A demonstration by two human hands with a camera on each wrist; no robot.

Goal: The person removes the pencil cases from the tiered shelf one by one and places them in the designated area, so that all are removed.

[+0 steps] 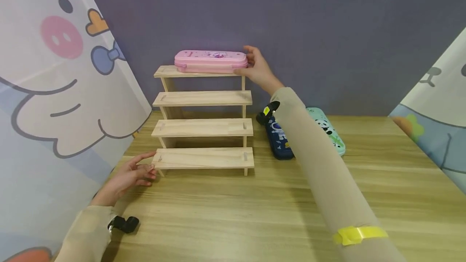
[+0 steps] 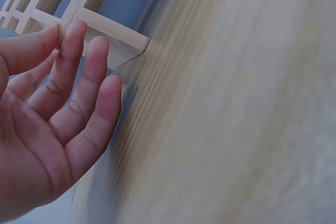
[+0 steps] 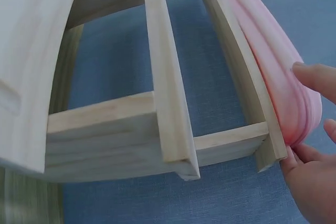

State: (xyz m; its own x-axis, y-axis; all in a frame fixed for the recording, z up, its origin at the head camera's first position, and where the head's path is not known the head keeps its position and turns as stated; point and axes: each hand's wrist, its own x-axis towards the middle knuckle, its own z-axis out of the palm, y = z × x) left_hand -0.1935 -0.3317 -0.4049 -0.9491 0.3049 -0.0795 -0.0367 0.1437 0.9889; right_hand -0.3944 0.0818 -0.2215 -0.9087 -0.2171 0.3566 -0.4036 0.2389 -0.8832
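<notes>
A pink pencil case (image 1: 211,60) lies on the top tier of a four-step wooden display rack (image 1: 204,158). My right hand (image 1: 259,68) holds the case's right end, thumb low at the front and fingers farther back; the right wrist view shows its fingertips (image 3: 310,74) against the pink case (image 3: 273,51). At the rack's lower left corner, my left hand (image 1: 129,178) pinches the end of the lowest shelf between thumb and forefinger. In the left wrist view the other fingers (image 2: 100,103) of that hand are spread, loosely bent, beside the rack (image 2: 113,27).
Partly behind my right forearm, a dark blue pencil case (image 1: 278,140) and a mint-green pencil case with pandas (image 1: 329,132) lie on the wood-grain table (image 1: 218,217). A grey wall (image 1: 327,39) stands right behind the rack. Cartoon-printed sheets (image 1: 40,104) flank both sides.
</notes>
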